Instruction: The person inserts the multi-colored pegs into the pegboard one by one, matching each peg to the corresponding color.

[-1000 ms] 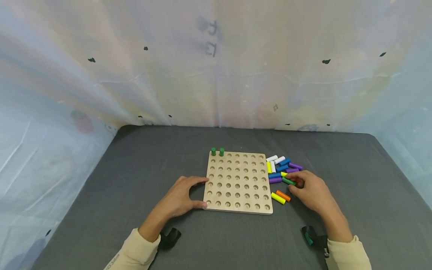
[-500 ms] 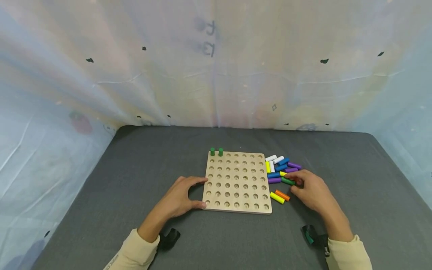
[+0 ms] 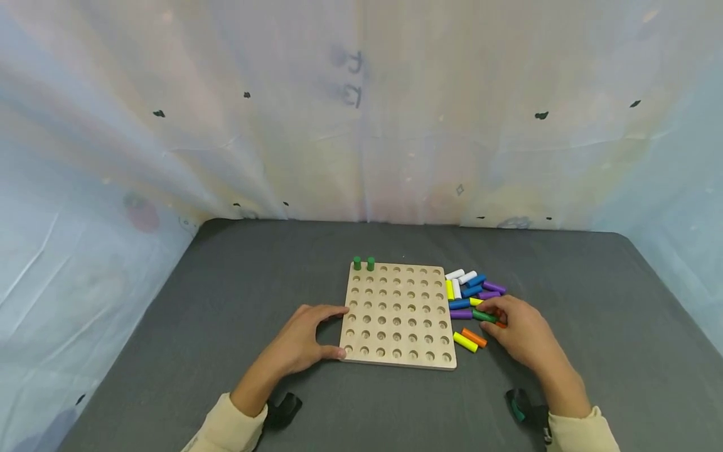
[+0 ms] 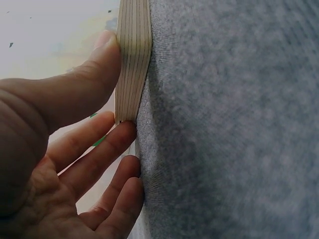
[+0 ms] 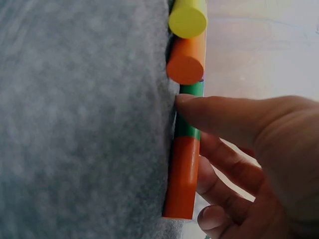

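Note:
A square wooden pegboard (image 3: 390, 320) with rows of round holes lies on the grey table. Two green pegs (image 3: 364, 263) stand upright in its far left corner. My left hand (image 3: 299, 339) rests at the board's left edge, its thumb by the near corner and its fingertips further up; the left wrist view shows them touching the layered board edge (image 4: 132, 64). To the right of the board, my right hand (image 3: 522, 329) pinches a lying green peg (image 3: 484, 316) between thumb and fingers. An orange peg (image 5: 182, 177) lies end to end with it, partly under the hand.
White, yellow, blue and purple pegs (image 3: 472, 291) lie loosely bunched against the board's right side. Nearer me are a yellow peg (image 3: 465, 342) and an orange peg (image 3: 474, 338). A pale printed sheet (image 3: 418, 157) hangs behind the table.
My right thumb has come in against the green peg, and an orange peg now shows beneath that hand. My left hand keeps its place on the board. The head view has tilted slightly upward.

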Tool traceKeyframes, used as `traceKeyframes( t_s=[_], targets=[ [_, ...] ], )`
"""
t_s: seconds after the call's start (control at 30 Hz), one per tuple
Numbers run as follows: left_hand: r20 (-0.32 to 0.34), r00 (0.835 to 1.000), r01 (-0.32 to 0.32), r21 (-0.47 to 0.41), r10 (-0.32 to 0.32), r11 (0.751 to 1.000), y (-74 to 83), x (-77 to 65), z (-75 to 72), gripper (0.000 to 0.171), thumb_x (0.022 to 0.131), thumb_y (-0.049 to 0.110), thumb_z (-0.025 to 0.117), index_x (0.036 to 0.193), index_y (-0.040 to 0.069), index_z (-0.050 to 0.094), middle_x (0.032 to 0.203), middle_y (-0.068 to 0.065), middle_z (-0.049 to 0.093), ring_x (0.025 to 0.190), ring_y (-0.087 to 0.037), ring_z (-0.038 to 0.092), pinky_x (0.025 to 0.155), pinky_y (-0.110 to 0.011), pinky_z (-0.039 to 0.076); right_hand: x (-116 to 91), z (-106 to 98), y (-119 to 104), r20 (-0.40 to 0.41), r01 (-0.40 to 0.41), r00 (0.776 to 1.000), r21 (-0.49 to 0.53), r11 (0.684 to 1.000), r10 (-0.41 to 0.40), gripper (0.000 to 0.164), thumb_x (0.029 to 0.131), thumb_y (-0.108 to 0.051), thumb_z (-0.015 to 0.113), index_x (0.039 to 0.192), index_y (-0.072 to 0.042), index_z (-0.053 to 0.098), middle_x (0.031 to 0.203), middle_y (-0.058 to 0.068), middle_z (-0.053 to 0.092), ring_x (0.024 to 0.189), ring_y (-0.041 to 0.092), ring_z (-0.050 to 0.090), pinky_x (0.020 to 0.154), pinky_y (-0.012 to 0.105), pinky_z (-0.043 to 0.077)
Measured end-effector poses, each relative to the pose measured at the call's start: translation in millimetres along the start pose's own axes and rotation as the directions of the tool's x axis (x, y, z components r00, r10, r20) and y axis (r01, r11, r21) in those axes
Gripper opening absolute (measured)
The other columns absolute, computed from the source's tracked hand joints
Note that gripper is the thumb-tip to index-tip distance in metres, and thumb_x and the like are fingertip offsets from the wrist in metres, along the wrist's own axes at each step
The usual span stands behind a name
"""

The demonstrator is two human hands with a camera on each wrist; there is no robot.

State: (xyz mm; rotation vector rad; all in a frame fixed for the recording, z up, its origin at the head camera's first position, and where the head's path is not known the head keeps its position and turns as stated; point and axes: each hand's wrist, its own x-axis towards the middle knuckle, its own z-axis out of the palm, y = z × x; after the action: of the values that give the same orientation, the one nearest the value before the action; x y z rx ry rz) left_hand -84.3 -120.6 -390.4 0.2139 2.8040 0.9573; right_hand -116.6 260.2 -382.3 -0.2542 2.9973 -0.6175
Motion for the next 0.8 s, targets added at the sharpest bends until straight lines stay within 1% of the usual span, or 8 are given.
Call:
traceKeyframes(
  t_s=[0.2,0.37,0.6,0.8],
  targets=[
    [-0.006,1.000,-0.001,0.000,0.001,1.000,-2.5,-0.3,1.4,0.072,0.069,0.028,0.091,0.135,0.032,0.061,0.140,0.004,0.060,0.123,-0.021,0.051,0.103,-0.048,0.045,-0.4,0.8,-1.6,-0.015,0.022,1.000,-0.002,1.000,-0.022,0.025,0.086,-0.016,0.077,0.110,-0.010,0.072,0.090,0.003,0.063,0.074,0.017,0.049,0.063,0.031,0.037],
    [0.005,1.000,0.007,0.000,-0.007,1.000,-1.8,0.2,1.7,0.072,0.069,0.028,0.091,0.135,0.033,0.061,0.140,0.004,0.060,0.124,-0.021,0.051,0.103,-0.048,0.045,-0.1,2.1,-1.7,-0.010,0.020,1.000,-0.027,0.999,-0.021,0.025,0.087,-0.014,0.076,0.111,-0.010,0.073,0.096,0.006,0.065,0.076,0.018,0.051,0.065,0.032,0.040],
    [-0.001,1.000,0.014,0.000,-0.014,1.000,-0.1,-0.4,1.1,0.072,0.069,0.027,0.091,0.135,0.033,0.061,0.140,0.005,0.060,0.123,-0.020,0.051,0.103,-0.048,0.045,-0.3,0.8,-3.7,-0.016,0.024,1.000,-0.038,0.999,-0.025,0.026,0.089,-0.011,0.074,0.115,-0.008,0.072,0.104,0.012,0.066,0.078,0.020,0.052,0.067,0.036,0.042],
    [-0.002,1.000,0.011,0.000,-0.011,1.000,0.2,-1.3,0.7,0.073,0.068,0.027,0.092,0.134,0.031,0.062,0.139,0.004,0.061,0.123,-0.020,0.051,0.103,-0.048,0.045,-3.5,-3.8,-6.5,-0.049,0.029,0.998,-0.044,0.999,-0.031,0.030,0.090,-0.010,0.072,0.120,-0.008,0.071,0.105,0.014,0.064,0.080,0.021,0.051,0.068,0.037,0.042]
  ],
)
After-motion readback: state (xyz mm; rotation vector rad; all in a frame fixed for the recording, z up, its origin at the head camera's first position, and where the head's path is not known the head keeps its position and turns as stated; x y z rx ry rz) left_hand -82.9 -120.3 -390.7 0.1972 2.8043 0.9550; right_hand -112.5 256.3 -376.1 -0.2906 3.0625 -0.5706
